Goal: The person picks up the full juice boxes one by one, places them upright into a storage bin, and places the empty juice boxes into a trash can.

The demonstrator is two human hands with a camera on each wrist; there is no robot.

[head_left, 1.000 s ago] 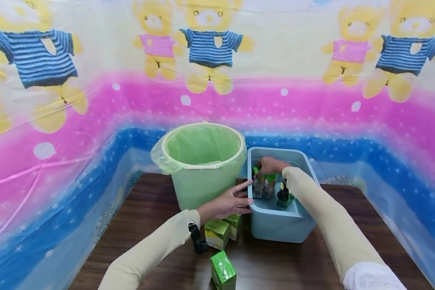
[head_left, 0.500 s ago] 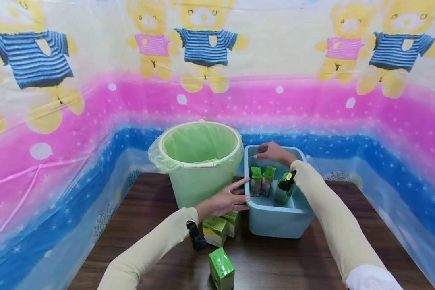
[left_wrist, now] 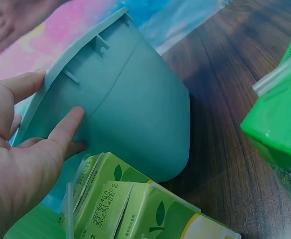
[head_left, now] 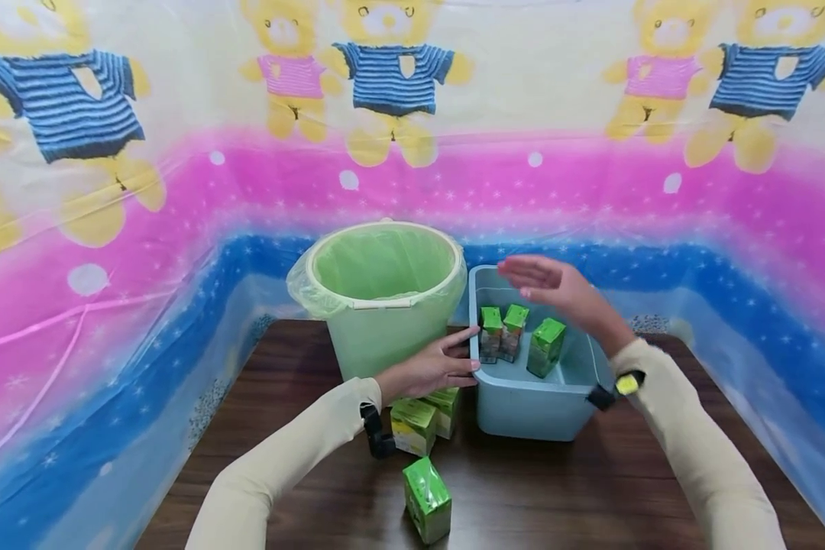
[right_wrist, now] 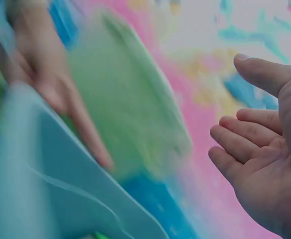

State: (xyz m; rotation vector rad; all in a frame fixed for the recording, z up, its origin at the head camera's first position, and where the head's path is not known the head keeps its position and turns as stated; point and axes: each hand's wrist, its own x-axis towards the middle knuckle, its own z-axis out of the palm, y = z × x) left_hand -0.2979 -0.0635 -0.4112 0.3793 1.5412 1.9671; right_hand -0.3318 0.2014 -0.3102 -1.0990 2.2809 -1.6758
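In the head view, my left hand [head_left: 429, 370] touches the left rim of the light blue bin [head_left: 529, 416] with spread, straight fingers. The left wrist view has its thumb at the rim and fingertips against the outer wall. Above the bin's far side, my right hand [head_left: 567, 290] hovers with its fingers extended and nothing in it; its palm [right_wrist: 270, 174] shows bare in the right wrist view. Inside the bin stand three green juice boxes: one at the left [head_left: 491, 332], a second beside it [head_left: 514, 330], and a third [head_left: 546, 347] apart to the right.
Left of the blue bin stands a taller green bucket [head_left: 378, 344] lined with a clear bag. Two juice boxes [head_left: 414, 428] sit under my left hand, partly hidden. Another juice box [head_left: 428, 500] stands nearer on the brown table [head_left: 522, 496]. Bear-print sheeting surrounds the table.
My right hand has let go of the left juice box in the bin, then risen and moved right, uncovering all three boxes. My left hand has stayed at the rim.
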